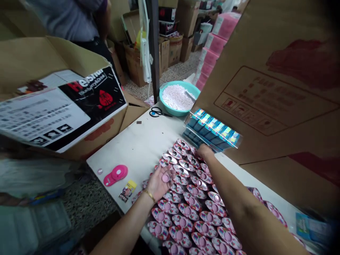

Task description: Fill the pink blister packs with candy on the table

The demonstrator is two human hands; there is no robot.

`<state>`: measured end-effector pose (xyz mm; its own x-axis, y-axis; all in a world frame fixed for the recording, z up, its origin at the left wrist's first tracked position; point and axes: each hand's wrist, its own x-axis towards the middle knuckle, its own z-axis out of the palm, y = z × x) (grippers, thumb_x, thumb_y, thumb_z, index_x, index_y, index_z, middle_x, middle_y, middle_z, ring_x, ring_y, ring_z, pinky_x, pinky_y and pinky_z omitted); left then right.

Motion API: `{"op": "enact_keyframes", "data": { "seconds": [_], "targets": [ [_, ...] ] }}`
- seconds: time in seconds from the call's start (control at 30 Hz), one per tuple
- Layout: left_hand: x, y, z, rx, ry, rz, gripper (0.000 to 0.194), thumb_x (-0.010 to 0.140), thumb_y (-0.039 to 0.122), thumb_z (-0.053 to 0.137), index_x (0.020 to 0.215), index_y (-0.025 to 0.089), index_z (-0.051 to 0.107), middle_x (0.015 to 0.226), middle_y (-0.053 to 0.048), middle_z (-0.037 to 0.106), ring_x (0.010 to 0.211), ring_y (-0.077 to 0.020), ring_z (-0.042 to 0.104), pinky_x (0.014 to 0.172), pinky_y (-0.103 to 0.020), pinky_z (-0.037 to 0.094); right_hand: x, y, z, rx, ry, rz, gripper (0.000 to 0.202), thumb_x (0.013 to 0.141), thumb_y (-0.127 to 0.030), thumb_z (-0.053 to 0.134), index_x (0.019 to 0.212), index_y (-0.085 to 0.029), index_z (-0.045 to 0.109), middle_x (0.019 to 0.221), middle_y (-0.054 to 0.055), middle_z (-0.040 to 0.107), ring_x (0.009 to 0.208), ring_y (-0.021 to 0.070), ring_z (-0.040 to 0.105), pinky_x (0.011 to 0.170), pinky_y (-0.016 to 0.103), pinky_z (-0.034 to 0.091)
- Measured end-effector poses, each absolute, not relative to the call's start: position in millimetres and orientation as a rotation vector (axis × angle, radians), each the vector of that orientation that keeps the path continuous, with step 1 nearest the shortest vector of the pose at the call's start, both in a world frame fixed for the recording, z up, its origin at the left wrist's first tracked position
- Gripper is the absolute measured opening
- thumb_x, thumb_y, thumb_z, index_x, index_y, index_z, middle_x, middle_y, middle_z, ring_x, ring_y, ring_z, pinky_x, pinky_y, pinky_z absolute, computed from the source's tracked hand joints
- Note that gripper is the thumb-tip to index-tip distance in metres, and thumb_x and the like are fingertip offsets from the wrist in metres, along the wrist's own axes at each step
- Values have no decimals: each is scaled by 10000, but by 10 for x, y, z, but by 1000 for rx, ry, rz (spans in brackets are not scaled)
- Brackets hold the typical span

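Observation:
Palm up, my left hand (160, 181) cradles a few round pink tablets (166, 177) in its curled fingers. It is over the left side of several rows of small oval containers (188, 211) with red-and-white printed rims. Many of the nearer containers have a pink round piece in the middle, while some farther ones show a dark centre. Over the far right of these rows, my right hand (205, 151) points down with its fingers drawn together. Its fingertips are mostly hidden, so what they pinch, if anything, cannot be made out. Just beyond it lies a clear pack of blue items (212, 129).
A turquoise basin (177, 112) full of pale pink pieces stands at the table's far end, beside black scissors (159, 112). A pink round tool (118, 173) and a small printed card (128, 190) lie left. Large cartons (101, 132) flank the table; a person (71, 21) stands behind.

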<state>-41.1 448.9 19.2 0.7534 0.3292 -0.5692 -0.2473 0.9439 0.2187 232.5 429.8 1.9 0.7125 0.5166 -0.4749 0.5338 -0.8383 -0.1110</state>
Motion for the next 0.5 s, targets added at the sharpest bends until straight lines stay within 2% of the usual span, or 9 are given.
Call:
{"op": "enact_keyframes", "data": {
  "seconds": [0.07, 0.13, 0.2, 0.3, 0.43, 0.5],
  "targets": [
    [-420, 4497, 188, 150, 654, 319, 427, 764, 506, 399, 970, 153, 523, 879, -93, 574, 726, -152, 558, 555, -234, 427, 2055, 4160, 134, 2968, 1009, -563, 278, 677, -309, 588, 874, -113, 602, 864, 170, 598, 786, 264, 556, 638, 340, 401],
    [-405, 4489, 194, 166, 695, 319, 479, 749, 555, 370, 965, 152, 512, 845, -91, 573, 685, -151, 553, 538, -241, 418, 1663, 3999, 250, 2997, 1315, -483, 272, 771, -327, 478, 987, -187, 567, 935, 113, 585, 842, 214, 544, 700, 312, 395],
    [-353, 4449, 213, 163, 703, 325, 508, 738, 584, 349, 959, 154, 503, 810, -76, 568, 645, -139, 540, 533, -242, 412, 1228, 3850, 333, 2871, 1805, -649, 231, 788, -316, 463, 984, -251, 567, 949, 45, 571, 855, 154, 530, 731, 252, 387],
    [-247, 4335, 241, 149, 716, 339, 530, 725, 610, 330, 955, 160, 488, 760, -43, 552, 582, -116, 512, 512, -231, 399, 743, 3704, 349, 2686, 2257, -865, 140, 742, -250, 523, 855, -229, 604, 850, 24, 567, 828, 144, 513, 725, 240, 381],
    [-222, 4193, 203, 186, 794, 318, 545, 709, 625, 341, 970, 164, 467, 740, -35, 541, 542, -111, 498, 470, -226, 388, 785, 3635, 229, 2926, 1974, -1202, 72, 707, -197, 498, 739, -185, 561, 683, -4, 574, 657, 129, 520, 616, 227, 390],
    [-290, 4173, 163, 211, 836, 327, 469, 735, 553, 400, 962, 149, 473, 729, -49, 544, 554, -117, 513, 486, -231, 406, 1052, 3641, 171, 3044, 1796, -1217, 100, 722, -214, 451, 734, -178, 544, 659, -7, 582, 608, 123, 520, 590, 222, 387]
  ]
}}
